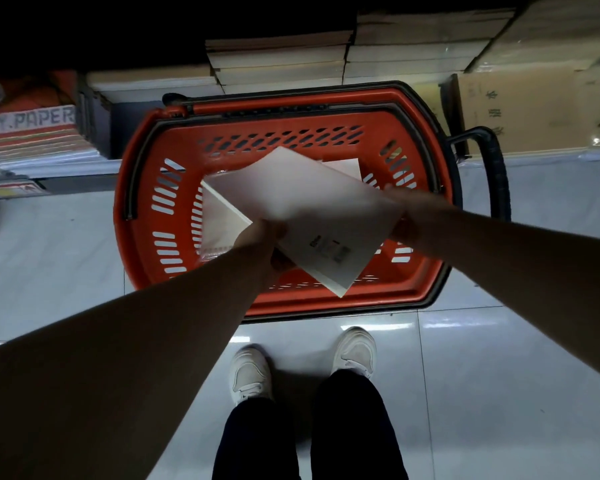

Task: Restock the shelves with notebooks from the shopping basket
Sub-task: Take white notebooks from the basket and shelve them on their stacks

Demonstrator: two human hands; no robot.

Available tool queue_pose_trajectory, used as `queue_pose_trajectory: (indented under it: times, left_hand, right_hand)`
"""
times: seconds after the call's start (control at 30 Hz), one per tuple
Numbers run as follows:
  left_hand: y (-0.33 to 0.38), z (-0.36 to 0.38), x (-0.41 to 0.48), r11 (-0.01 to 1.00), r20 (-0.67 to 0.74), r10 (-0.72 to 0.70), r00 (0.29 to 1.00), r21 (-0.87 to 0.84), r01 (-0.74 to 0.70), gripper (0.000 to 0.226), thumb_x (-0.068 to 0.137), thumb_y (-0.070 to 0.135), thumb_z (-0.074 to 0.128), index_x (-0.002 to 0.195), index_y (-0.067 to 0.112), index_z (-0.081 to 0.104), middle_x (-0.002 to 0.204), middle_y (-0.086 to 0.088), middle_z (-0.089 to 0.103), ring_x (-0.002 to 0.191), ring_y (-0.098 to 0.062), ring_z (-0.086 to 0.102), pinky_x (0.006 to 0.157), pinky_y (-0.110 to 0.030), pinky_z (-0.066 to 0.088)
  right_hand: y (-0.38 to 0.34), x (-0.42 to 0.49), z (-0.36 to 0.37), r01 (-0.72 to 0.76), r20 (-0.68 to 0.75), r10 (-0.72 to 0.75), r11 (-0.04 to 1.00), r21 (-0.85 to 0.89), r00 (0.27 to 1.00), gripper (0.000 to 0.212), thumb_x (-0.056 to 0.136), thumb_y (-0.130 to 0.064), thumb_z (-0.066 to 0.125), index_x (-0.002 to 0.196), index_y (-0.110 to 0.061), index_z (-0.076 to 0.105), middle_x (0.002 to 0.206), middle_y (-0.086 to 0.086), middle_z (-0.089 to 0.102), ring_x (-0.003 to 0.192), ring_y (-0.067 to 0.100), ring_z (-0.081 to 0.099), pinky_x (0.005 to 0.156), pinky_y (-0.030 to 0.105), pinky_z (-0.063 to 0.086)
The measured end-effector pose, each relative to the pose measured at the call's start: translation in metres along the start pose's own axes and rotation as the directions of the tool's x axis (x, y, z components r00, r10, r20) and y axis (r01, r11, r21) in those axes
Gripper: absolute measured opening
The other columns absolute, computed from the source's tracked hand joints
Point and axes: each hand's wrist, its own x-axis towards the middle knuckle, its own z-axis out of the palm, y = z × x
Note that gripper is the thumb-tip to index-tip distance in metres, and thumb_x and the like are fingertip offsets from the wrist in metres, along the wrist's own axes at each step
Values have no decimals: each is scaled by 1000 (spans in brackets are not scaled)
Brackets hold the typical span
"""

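A red shopping basket [142, 188] stands on the floor in front of my feet. Above it I hold a white notebook [312, 209] tilted, with small dark print near its lower corner. My left hand [260, 240] grips its near left edge, thumb on top. My right hand [400, 216] holds its right edge and is blurred. More white notebooks [219, 223] lie inside the basket beneath the held one. Low shelves behind the basket carry stacks of pale notebooks [281, 60].
A ream marked "PAPER" [28, 119] and stacked paper sit on the left shelf. A cardboard box [534, 109] stands at the right. The basket's black handle [492, 168] sticks out to the right. My white shoes [250, 372] rest on glossy floor tiles.
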Motion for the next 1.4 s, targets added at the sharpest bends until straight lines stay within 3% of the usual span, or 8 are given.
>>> queue_pose_trajectory:
  times: [0.17,0.3,0.53,0.6,0.73,0.97,1.17,1.4]
  left_hand:
    - [14,-3,-24,988,50,15,999,152,-22,14,97,4,50,88,14,52,85,-8,65,74,-20,63,49,-33,54]
    - [23,-8,-46,973,85,22,996,227,-41,7,94,9,58,89,14,57,79,-7,69,69,-19,67,54,-34,58]
    - [45,-14,-81,961,114,64,991,262,-92,31,95,24,60,122,8,60,117,-17,66,107,-34,64,94,-52,51]
    - [46,-10,-92,967,93,78,993,237,-98,31,97,28,58,124,13,59,118,-13,67,104,-33,66,90,-51,53]
    - [53,3,-119,978,21,112,993,176,-114,20,97,39,56,91,20,56,74,-2,72,59,-21,69,63,-34,54]
    - [86,1,-166,924,9,146,989,355,-139,41,89,56,59,104,18,61,92,-4,71,79,-25,68,70,-38,57]
    - [115,6,-223,919,68,130,989,365,-146,49,81,57,68,109,17,64,110,-8,72,100,-32,67,98,-51,48]
    - [128,12,-297,915,182,147,972,348,-203,50,71,63,72,111,34,65,109,-1,73,103,-29,68,98,-51,48]
  right_hand:
    - [-23,-18,-22,57,-10,-60,977,-207,998,48,86,-30,69,129,-13,56,120,9,63,106,28,62,88,40,53]
    - [-20,-39,-23,146,-29,-170,912,-383,985,23,76,-24,79,94,-14,69,99,7,67,89,21,62,82,34,50]
    - [-19,-80,-16,160,-59,-185,943,-291,981,24,81,-15,75,102,-10,65,94,5,65,85,19,63,64,27,50]
    - [-21,-95,-14,154,-73,-183,944,-291,980,23,83,-12,72,104,-10,62,91,5,64,81,18,62,61,25,49]
    - [-25,-125,-13,146,-132,-187,951,-274,973,22,86,-8,69,107,-3,64,92,11,64,83,25,62,72,35,54]
    - [-42,-188,-4,128,-99,-133,991,-48,986,42,84,-18,72,119,2,61,113,15,66,105,33,62,90,45,52]
    - [-74,-250,-7,126,40,-130,988,91,991,29,87,-24,68,111,-8,64,107,11,72,87,22,71,64,32,56]
    - [-100,-319,-10,303,-156,-311,950,-77,937,23,86,-17,72,108,-13,69,96,3,70,82,18,64,62,28,49]
